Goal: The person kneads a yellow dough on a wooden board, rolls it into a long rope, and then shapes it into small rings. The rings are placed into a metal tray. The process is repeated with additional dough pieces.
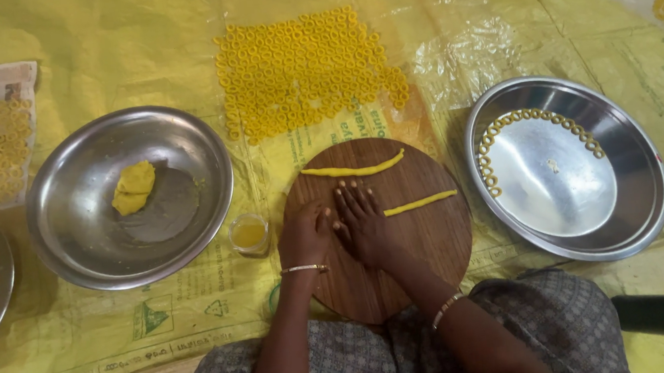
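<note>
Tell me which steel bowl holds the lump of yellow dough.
The steel bowl left of the wooden board: a single dough lump lies in it. The bowl on the right holds only small dough rings along its inner rim.

Around the round wooden board (403,264): two dough ropes (354,168) are laid on it, three steel plates (129,196) are counted beside it, one small cup (249,234) sits left, one dough lump (133,188). Two hands (363,224) are seen.
</note>
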